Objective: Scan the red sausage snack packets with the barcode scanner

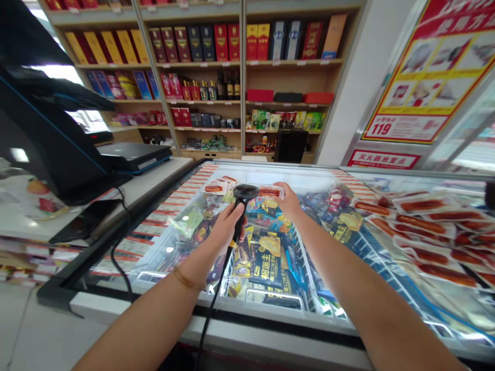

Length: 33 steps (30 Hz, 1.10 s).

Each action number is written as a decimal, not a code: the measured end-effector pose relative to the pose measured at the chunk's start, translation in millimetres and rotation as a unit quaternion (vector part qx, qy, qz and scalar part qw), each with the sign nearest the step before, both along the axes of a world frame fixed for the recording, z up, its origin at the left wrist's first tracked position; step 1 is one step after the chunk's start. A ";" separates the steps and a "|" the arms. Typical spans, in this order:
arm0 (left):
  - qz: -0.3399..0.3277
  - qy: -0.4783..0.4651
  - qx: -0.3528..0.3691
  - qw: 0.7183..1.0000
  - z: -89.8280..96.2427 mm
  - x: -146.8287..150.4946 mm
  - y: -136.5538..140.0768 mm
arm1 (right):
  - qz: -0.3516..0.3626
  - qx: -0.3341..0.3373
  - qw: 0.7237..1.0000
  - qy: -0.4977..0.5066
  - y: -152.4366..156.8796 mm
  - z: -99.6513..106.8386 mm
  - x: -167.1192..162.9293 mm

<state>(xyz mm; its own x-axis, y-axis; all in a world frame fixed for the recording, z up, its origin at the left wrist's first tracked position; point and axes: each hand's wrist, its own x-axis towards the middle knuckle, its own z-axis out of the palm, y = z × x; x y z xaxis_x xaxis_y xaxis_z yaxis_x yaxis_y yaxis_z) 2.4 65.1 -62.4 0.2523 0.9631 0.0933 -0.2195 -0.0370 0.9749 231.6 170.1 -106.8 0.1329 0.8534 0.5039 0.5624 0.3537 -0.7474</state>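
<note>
My left hand is wrapped around the handle of a black barcode scanner, whose cable hangs down toward me. In my right hand is a sausage in a clear packet, pinched at its right end, close beside the scanner head. Both hands are above the glass top of a chest freezer. To the left of the scanner, a few similar sausage packets lie on the glass. On the right side, a pile of sausage packets is spread over the freezer top.
Bagged frozen goods fill wire baskets under the glass. At left, a counter carries a black weighing scale with screen and a dark phone-like slab. Shelves of boxes and bottles stand behind; a red poster hangs at right.
</note>
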 end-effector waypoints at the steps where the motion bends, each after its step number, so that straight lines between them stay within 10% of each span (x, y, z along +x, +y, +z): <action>1: -0.004 -0.001 -0.003 1.000 -0.3 0.5 -0.6 | 0.001 0.005 1.000 0.018 0.9 -1.2 2.8; 33: -0.039 0.048 -0.017 0.998 -3.8 1.8 -3.7 | 0.009 0.040 0.998 0.041 -5.4 1.8 5.7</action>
